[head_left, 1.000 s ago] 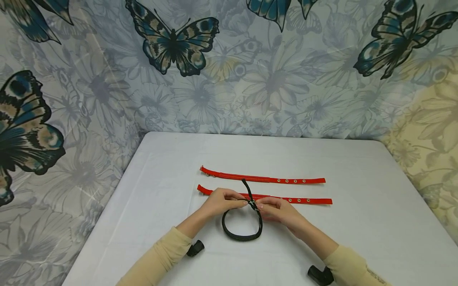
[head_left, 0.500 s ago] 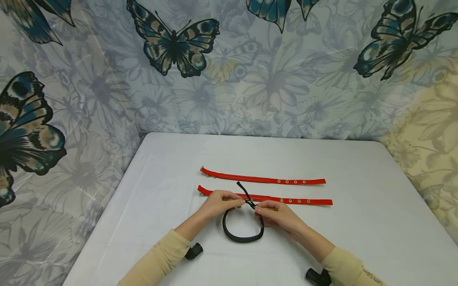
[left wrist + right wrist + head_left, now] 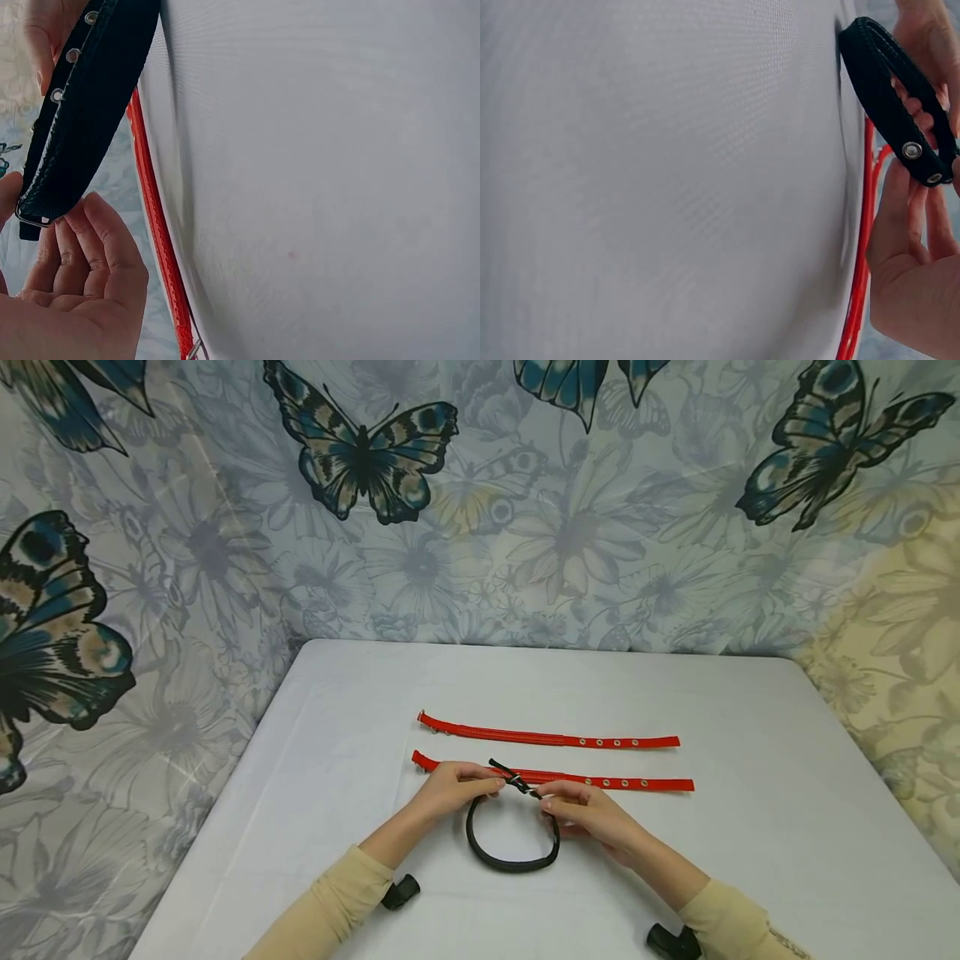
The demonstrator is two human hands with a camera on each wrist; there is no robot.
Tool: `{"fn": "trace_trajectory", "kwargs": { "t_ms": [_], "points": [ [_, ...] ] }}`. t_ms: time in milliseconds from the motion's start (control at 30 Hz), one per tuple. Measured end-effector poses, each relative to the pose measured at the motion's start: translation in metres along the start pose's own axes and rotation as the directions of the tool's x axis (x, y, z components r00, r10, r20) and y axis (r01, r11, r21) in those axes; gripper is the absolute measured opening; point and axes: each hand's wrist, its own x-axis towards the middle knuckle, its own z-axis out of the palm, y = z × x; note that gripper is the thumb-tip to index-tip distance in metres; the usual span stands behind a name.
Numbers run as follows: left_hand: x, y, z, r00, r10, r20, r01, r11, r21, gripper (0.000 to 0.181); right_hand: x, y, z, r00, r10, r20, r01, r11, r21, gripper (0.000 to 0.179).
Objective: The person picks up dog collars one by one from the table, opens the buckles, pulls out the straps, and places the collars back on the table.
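Observation:
A black collar, bent into a loop, is held up between both hands above the table. Its metal buckle sits at the top of the loop, with a short strap end poking out to the upper left. My left hand pinches the collar at the buckle; in the left wrist view the buckle frame shows beside its fingers. My right hand pinches the band just right of the buckle. Metal eyelets dot the collar in the right wrist view. Fingertips partly hide the strap there.
Two red collars lie stretched out behind the loop, a farther one and a nearer one that the left hand and black strap partly cover. They rest on a white-covered table. Butterfly-patterned cloth hangs behind.
The black strap's free end has tipped left and drawn down, and less of it sticks out past the buckle. The loop is slightly wider, and the left hand has shifted a little left.

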Motion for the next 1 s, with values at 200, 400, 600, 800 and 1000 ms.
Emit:
{"fn": "trace_trajectory", "kwargs": {
  "t_ms": [200,400,600,800,1000],
  "points": [
    [-0.004,0.001,-0.001,1.0,0.017,0.012,-0.017,0.999,-0.027,0.029,0.002,-0.004,0.002,1.0,-0.017,-0.005,0.017,1.0,-0.005,0.042],
    [-0.007,0.002,0.004,0.999,0.018,0.05,-0.016,0.999,-0.045,0.027,0.007,-0.008,0.008,0.999,-0.042,-0.012,0.041,0.999,-0.021,0.038],
    [-0.008,-0.002,0.003,0.999,0.019,0.036,-0.018,0.999,-0.047,0.028,0.005,-0.009,0.006,0.998,-0.053,0.019,0.053,0.998,-0.018,0.038],
    [-0.008,-0.004,-0.001,0.999,0.027,0.021,-0.026,0.999,-0.033,0.029,0.002,-0.01,0.002,0.998,-0.052,0.031,0.053,0.998,-0.04,0.04],
    [-0.007,-0.005,-0.004,1.0,0.022,0.006,-0.022,0.999,-0.03,0.029,0.0,-0.012,-0.003,0.996,-0.065,0.063,0.068,0.996,-0.057,0.04]
  ]
}}
